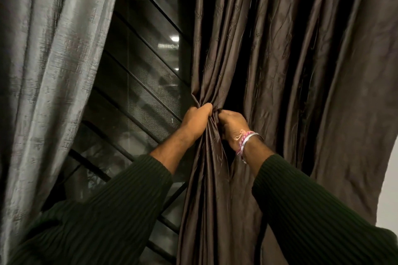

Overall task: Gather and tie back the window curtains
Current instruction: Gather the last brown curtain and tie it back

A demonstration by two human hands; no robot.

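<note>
While the view is tilted, so that the window bars run on a slant, both hands meet at the inner edge of the brown curtain (280, 60), right of centre. The left hand (197, 121) is closed in a fist around a bunch of folds at that edge, knuckles up, forearm rising from the lower left. The right hand (232, 127) is clenched on the same bunch just beside it, the 2 hands nearly touching, with cloth pinched between them. At the right wrist sit a pink thread band and a silver bangle (247, 143). Both arms wear dark green ribbed sleeves (312, 211).

The brown curtain hangs with its long axis running top to bottom of the frame, its pleats drawn inward to the gripped point and fanning out again above and below. Its outer part spreads loose to the right, where a strip of pale wall (389, 189) shows at the frame edge.

A grey curtain (49, 71) hangs at the left, also lengthwise top to bottom, well apart from the brown one. Between the 2 lies the dark window (142, 84) with black bars and mesh, with small lights reflected in the glass.
</note>
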